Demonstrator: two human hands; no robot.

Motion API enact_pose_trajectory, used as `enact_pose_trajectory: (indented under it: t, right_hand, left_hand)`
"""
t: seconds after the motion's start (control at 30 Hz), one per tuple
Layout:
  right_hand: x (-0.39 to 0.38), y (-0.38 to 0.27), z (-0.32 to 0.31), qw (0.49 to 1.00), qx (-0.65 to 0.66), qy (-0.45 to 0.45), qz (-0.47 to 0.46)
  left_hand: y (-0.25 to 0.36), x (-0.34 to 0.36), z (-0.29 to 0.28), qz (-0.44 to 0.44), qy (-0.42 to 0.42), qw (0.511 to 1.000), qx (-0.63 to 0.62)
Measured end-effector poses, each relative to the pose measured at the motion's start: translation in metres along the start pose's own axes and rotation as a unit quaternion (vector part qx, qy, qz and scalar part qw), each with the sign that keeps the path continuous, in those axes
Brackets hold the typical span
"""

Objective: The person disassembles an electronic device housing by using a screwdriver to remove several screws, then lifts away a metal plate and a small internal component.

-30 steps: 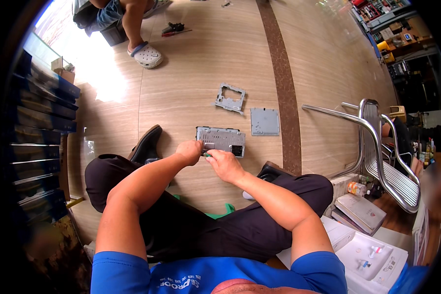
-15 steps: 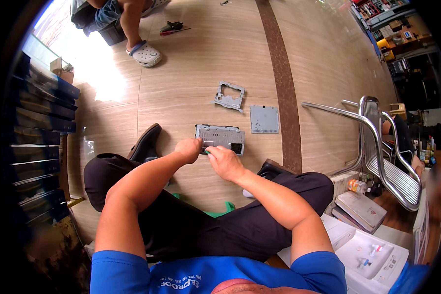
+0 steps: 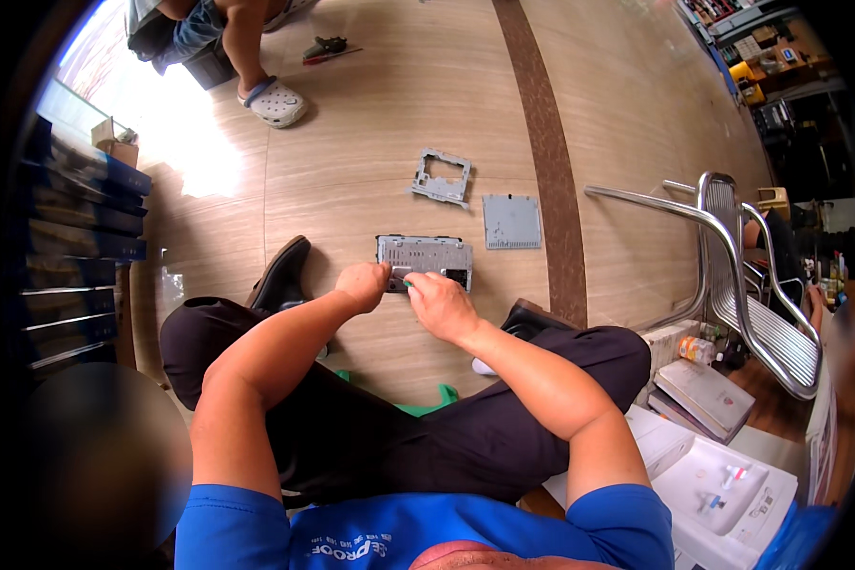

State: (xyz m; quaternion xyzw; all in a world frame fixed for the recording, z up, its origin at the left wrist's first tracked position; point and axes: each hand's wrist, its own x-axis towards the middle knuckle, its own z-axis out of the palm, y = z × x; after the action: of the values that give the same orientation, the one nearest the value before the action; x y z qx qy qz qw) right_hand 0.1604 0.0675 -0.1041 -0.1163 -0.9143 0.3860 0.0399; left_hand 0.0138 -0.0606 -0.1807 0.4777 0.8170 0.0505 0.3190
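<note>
A flat silver electronics unit (image 3: 427,255) with rows of slots and a black socket at its right lies on the floor in front of me. My left hand (image 3: 361,286) is closed at its near left edge, fingertips against the metal. Just right of it, my right hand (image 3: 443,306) is pinched round a small green-ended tool (image 3: 408,282) over the unit's near side; the rest of that tool is hidden by the fingers. Between both hands shows a shiny metal piece. Beyond the unit lie a grey metal frame (image 3: 414,185) with a square opening and a flat grey cover plate (image 3: 512,228).
A green low stool (image 3: 437,404) shows between my legs. At right stand a chrome chair (image 3: 760,318), books (image 3: 703,394) and a white tray (image 3: 779,489). Stacked boxes (image 3: 76,275) line the left. Another person's clog (image 3: 277,103) and some tools (image 3: 328,49) are far left.
The view has shifted slightly. My right hand has moved a little to the right and its green-ended tool with it; my left hand stays at the unit's edge.
</note>
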Motion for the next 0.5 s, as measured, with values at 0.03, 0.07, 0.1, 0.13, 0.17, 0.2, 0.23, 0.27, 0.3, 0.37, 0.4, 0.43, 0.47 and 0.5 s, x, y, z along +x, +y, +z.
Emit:
enact_pose_trajectory:
  t: [0.03,0.07,0.1,0.13,0.17,0.2,0.23,0.27,0.3,0.37,0.4,0.43,0.47,0.5]
  right_hand:
    - [-0.0004,0.0001,0.0,1.0,0.0,0.0,0.001]
    - [-0.0009,0.0002,0.0002,1.0,-0.001,0.001,0.0]
    - [-0.0014,0.0005,0.0001,1.0,-0.003,0.001,0.0]
    - [-0.002,0.0015,0.0004,1.0,-0.003,0.001,0.001]
    - [-0.0026,0.0031,0.001,1.0,-0.004,0.001,0.001]
    - [-0.0026,0.0035,0.0015,1.0,-0.005,0.0,0.001]
    - [-0.0025,0.0036,0.0017,1.0,-0.004,-0.001,0.002]
    - [-0.0022,0.0035,0.0016,1.0,-0.006,-0.002,0.003]
    - [-0.0021,0.0035,0.0015,1.0,-0.009,-0.003,0.005]
    - [-0.0023,0.0046,0.0025,1.0,-0.011,-0.002,0.006]
    - [-0.0024,0.0054,0.003,1.0,-0.013,0.0,0.006]
    - [-0.0024,0.006,0.0033,1.0,-0.012,-0.001,0.006]
    - [-0.0024,0.0065,0.0036,1.0,-0.017,0.0,0.006]
    - [-0.0025,0.0069,0.0041,1.0,-0.021,0.001,0.005]
  left_hand:
    - [0.0004,0.0,-0.0006,-0.001,0.0,1.0,0.003]
    - [0.0007,-0.0002,-0.0012,-0.002,0.0,1.0,0.005]
    - [0.0009,-0.0004,-0.0016,-0.002,0.0,1.0,0.005]
    - [0.0012,-0.0007,-0.002,0.002,0.0,1.0,0.011]
    - [0.0014,-0.0007,-0.0021,0.007,0.001,1.0,0.016]
    - [0.0007,-0.0008,-0.0016,0.007,0.0,1.0,0.016]
    - [0.0001,-0.0008,-0.0011,0.009,0.003,1.0,0.018]
    - [-0.0004,-0.0009,-0.0006,0.011,0.005,1.0,0.02]
    - [-0.0008,-0.0008,0.0003,0.012,0.005,1.0,0.019]
    - [-0.0015,-0.0008,0.0019,0.01,0.01,1.0,0.021]
    - [-0.001,-0.0009,0.0018,0.011,0.009,1.0,0.021]
    - [-0.0004,-0.0009,0.0016,0.006,0.009,1.0,0.017]
    - [0.0001,-0.0008,0.0014,0.002,0.009,1.0,0.014]
    - [0.0004,-0.001,0.0016,0.001,0.008,1.0,0.013]
